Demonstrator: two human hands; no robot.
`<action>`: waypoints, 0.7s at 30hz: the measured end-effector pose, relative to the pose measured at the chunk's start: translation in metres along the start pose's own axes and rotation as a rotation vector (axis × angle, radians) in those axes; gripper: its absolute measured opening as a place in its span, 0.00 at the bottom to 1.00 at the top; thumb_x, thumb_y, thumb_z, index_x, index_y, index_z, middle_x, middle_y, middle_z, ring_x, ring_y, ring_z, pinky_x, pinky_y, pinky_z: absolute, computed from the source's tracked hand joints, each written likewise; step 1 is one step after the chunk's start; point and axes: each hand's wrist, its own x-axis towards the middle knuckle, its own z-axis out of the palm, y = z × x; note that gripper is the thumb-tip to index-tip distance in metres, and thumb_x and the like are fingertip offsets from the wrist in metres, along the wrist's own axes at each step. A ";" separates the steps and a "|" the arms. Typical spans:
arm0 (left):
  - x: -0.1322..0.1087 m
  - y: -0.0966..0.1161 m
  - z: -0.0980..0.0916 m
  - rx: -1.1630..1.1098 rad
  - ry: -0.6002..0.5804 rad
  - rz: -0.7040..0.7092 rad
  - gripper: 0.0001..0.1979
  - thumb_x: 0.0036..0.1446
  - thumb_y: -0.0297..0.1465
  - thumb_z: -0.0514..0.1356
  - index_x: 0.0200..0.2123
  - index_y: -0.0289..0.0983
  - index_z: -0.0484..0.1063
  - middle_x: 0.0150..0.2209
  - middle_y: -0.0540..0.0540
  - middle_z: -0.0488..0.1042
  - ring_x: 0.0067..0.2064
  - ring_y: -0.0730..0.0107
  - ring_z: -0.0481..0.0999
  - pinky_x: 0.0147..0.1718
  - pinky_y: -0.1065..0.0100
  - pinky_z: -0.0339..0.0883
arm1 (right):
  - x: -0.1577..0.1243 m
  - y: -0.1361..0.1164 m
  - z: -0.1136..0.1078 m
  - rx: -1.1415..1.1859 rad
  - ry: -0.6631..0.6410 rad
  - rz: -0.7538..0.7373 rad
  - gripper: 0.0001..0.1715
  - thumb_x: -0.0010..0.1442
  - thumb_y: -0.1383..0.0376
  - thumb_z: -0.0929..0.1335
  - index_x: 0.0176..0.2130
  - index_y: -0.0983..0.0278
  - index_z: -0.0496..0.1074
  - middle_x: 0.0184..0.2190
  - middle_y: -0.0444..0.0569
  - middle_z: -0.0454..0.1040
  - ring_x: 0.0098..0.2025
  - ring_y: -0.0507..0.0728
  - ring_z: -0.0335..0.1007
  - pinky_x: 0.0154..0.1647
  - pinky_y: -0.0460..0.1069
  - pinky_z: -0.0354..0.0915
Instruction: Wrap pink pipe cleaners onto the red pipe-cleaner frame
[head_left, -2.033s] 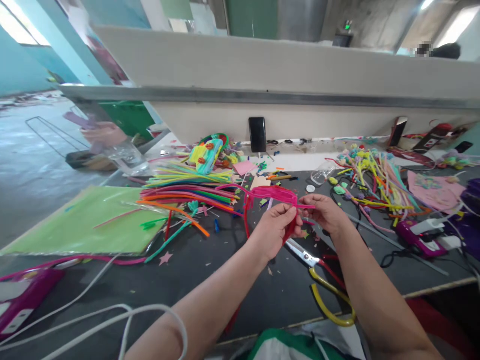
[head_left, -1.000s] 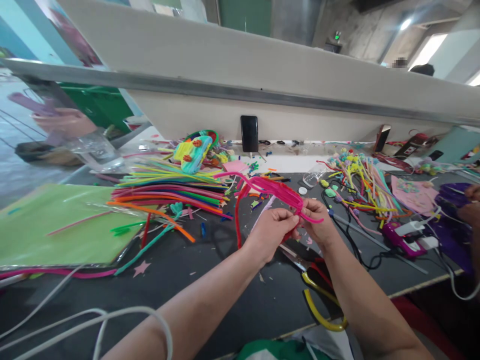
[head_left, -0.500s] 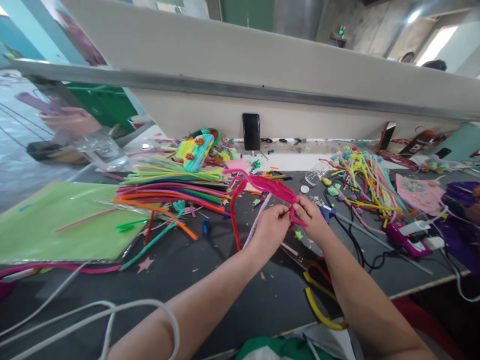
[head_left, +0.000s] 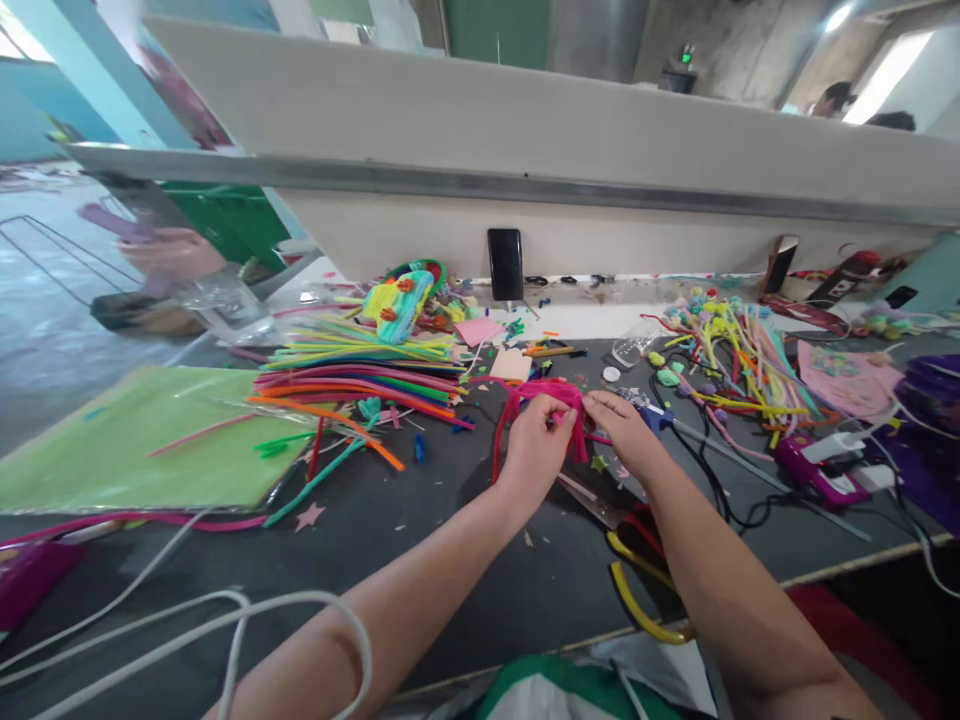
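Note:
Fuzzy bright pink pipe cleaners (head_left: 551, 388) are bunched together between my two hands, with ends hanging down below the fingers. My left hand (head_left: 534, 435) pinches the bunch, thumb against curled fingers. Close on the other side, my right hand (head_left: 621, 425) has its fingers pressed together on the bunch, its fingertips partly hidden. A red pipe cleaner (head_left: 497, 448) droops from the left side of the bunch towards the table. Just below my hands lie scissors (head_left: 600, 508), their handles partly under my right forearm.
Left are piled coloured pipe cleaners (head_left: 360, 385) and a green sheet (head_left: 142, 430) in plastic. A phone (head_left: 505, 264) leans on the back panel. To the right lie more pipe cleaners (head_left: 750, 355), a glue gun (head_left: 654, 415) and a purple power strip (head_left: 817, 470). A white cable (head_left: 300, 600) crosses my left arm.
The pink bunch, which stretched out to the upper left, is now lower and gathered closer around my fingers. The lilac strand beside my left wrist is no longer visible. The camera view has shifted slightly.

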 end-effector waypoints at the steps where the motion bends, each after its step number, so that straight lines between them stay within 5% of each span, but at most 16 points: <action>1: 0.000 -0.002 0.001 0.033 -0.013 0.007 0.02 0.53 0.28 0.59 0.30 0.35 0.71 0.27 0.49 0.72 0.28 0.74 0.67 0.31 0.72 0.59 | 0.000 0.002 -0.001 0.001 0.007 0.002 0.22 0.60 0.50 0.63 0.25 0.63 0.63 0.21 0.40 0.57 0.25 0.50 0.52 0.27 0.46 0.51; 11: 0.003 -0.012 0.002 0.060 -0.073 -0.027 0.08 0.54 0.32 0.58 0.30 0.35 0.74 0.25 0.50 0.72 0.26 0.75 0.66 0.28 0.73 0.58 | 0.007 0.019 -0.005 -0.150 0.033 -0.023 0.21 0.58 0.50 0.65 0.24 0.63 0.62 0.20 0.39 0.54 0.25 0.50 0.49 0.27 0.46 0.49; 17: 0.001 -0.010 0.007 -0.507 -0.103 -0.497 0.07 0.47 0.31 0.63 0.25 0.34 0.68 0.19 0.54 0.65 0.20 0.77 0.64 0.21 0.74 0.58 | 0.008 0.016 -0.001 -0.250 0.022 -0.144 0.19 0.59 0.57 0.64 0.22 0.63 0.59 0.23 0.41 0.55 0.27 0.51 0.52 0.30 0.47 0.51; 21: 0.002 -0.012 0.007 -0.630 -0.117 -0.655 0.07 0.44 0.27 0.64 0.25 0.34 0.66 0.17 0.54 0.65 0.17 0.79 0.62 0.16 0.75 0.55 | 0.008 0.013 0.000 -0.255 0.026 -0.180 0.18 0.58 0.58 0.65 0.21 0.63 0.59 0.23 0.41 0.55 0.28 0.51 0.53 0.31 0.47 0.51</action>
